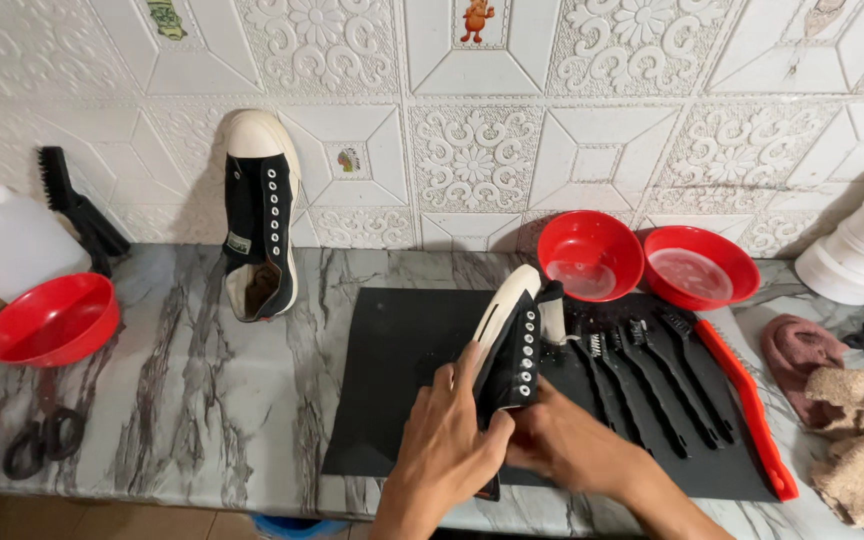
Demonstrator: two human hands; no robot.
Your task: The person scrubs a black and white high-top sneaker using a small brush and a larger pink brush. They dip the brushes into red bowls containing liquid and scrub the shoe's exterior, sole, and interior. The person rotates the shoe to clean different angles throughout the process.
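Being gripped between left hand [447, 440] and right hand [562, 445], fingers clamped on its sides, a black canvas sneaker [512, 345] is being held over the black mat [392, 380]; slipping toward the brushes [652, 385] is being risked.

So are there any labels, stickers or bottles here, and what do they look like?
Small tag: on the side of the black shoe leaning on the wall, pale green rectangle.
Jug: far left on the counter, white plastic, capped, no label showing.
Picture tiles: on the wall, small coloured squares.
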